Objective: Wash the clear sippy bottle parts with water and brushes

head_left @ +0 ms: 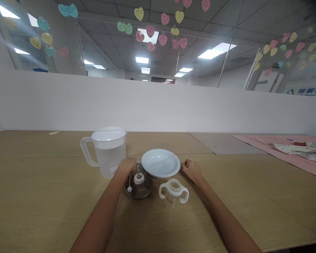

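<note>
My left hand (127, 166) is at the far left edge of a dark see-through dish (144, 194), its fingers bent down and mostly hidden. In that dish lie a white bottle collar with a clear teat (139, 178) and a thin straw with a white end piece (130, 188). My right hand (193, 170) rests curled on the table, just right of a pale blue bowl (160, 174); I see nothing in its fingers. A thin stick (162, 160) slants across the bowl. Nearer me stands an open-topped baby bottle (173, 196) with two white handles.
A clear lidded pitcher (110, 154) of water stands behind my left hand, its handle to the left. A pink cloth (274, 151) with crumpled fabric (302, 149) on it lies far right. A grey sheet (221, 143) lies beside it. A white wall (158, 105) borders the table's back.
</note>
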